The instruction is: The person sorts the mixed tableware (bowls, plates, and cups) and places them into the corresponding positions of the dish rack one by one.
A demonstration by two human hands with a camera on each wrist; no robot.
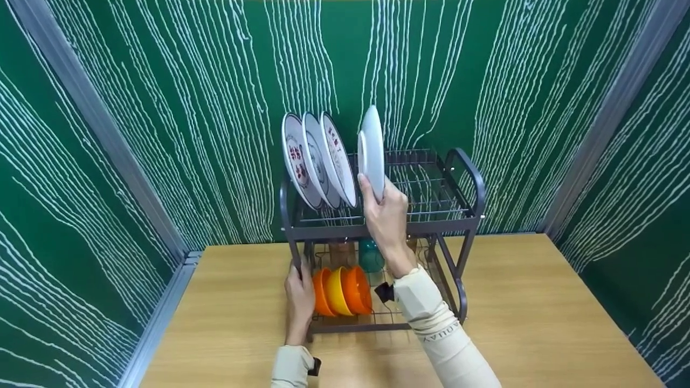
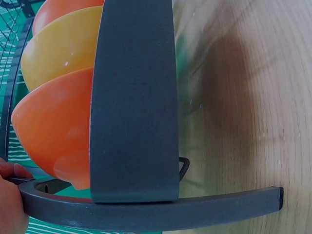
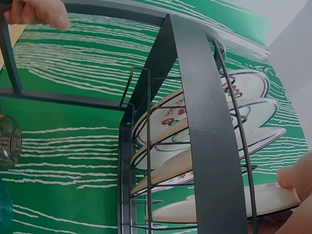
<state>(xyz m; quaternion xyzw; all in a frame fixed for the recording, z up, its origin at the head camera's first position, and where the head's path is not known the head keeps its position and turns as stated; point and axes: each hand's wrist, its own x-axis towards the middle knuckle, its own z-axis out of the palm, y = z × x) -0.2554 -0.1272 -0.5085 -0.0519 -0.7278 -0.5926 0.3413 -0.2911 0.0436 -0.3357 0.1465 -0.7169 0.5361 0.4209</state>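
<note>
My right hand (image 1: 387, 218) pinches a white plate (image 1: 373, 145) by its near edge, thumb on one side, over the upper tier of a dark metal dish rack (image 1: 377, 230). In the right wrist view this plate (image 3: 268, 199) stands among the rack's wires, to one side of three patterned plates (image 3: 253, 117). Those plates lean in a row at the upper tier's left end in the head view. With curled fingers my left hand (image 1: 300, 296) grips the rack's left side post, beside the bowls. Part of that hand (image 2: 12, 200) shows at the frame in the left wrist view.
Two orange bowls and a yellow bowl (image 1: 337, 291) stand nested on edge in the lower tier. Behind them are a brownish glass (image 1: 342, 253) and a teal glass (image 1: 370, 256). The rack stands on a wooden table (image 1: 232, 302) before a green wall with white lines.
</note>
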